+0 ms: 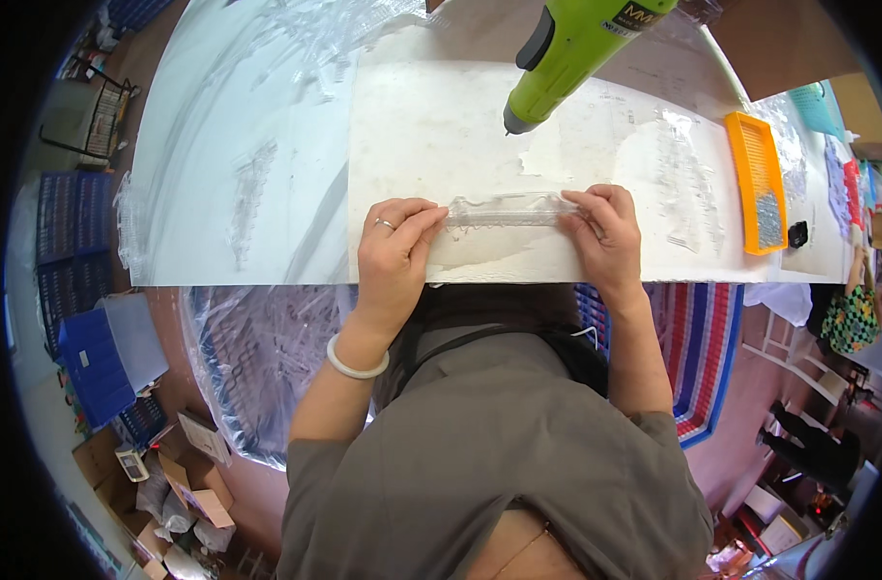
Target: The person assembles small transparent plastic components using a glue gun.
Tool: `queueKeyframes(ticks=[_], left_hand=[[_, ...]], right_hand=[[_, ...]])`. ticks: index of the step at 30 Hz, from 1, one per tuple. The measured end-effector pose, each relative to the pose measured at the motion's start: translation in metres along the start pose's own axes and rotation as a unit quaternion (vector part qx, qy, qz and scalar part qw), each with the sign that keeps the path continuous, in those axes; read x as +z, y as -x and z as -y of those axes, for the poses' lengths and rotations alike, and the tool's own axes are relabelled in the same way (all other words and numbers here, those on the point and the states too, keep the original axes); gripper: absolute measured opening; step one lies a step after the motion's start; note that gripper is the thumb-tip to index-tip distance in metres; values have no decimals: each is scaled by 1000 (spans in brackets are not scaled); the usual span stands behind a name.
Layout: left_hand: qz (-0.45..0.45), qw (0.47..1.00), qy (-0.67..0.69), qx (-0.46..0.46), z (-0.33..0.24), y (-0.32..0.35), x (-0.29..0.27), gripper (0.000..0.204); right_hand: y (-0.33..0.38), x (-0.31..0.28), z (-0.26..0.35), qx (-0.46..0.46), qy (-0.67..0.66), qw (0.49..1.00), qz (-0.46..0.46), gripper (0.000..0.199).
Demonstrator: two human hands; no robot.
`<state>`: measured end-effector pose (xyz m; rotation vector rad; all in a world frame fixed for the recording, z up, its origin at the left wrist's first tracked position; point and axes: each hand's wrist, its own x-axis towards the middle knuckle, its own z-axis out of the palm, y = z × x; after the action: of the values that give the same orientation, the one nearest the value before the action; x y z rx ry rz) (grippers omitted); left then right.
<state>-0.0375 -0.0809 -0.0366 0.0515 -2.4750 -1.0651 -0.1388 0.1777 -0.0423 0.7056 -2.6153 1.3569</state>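
Observation:
A clear plastic strip [508,215], long and narrow with a ridged lower edge, is stretched level between my hands just above the table's near edge. My left hand [398,237] pinches its left end between thumb and fingers. At the opposite end my right hand [605,232] grips it the same way, thumb below and fingers above. Beyond the strip hangs a green electric screwdriver [571,63], its tip pointing down and toward me, touching neither hand. What the strip is for cannot be made out.
Worn pale board [431,116] covers the table's middle. An orange tray [740,145] with small metal screws [769,220] stands at the right, a small black object [797,234] beside it. More clear plastic pieces [305,48] lie far left. Below the edge sits a plastic-lined bin [267,377].

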Motion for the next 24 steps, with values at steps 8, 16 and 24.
queueKeyframes(ticks=[8, 16, 24], left_hand=[[12, 999, -13, -27, 2, -6, 1, 11], [-2, 994, 71, -77, -1, -9, 0, 17], [-6, 999, 52, -3, -1, -12, 9, 15]], right_hand=[[-1, -2, -2, 11, -25, 1000, -1, 18], [-5, 1, 2, -63, 34, 997, -5, 17], [-4, -4, 4, -56, 51, 997, 4, 18]])
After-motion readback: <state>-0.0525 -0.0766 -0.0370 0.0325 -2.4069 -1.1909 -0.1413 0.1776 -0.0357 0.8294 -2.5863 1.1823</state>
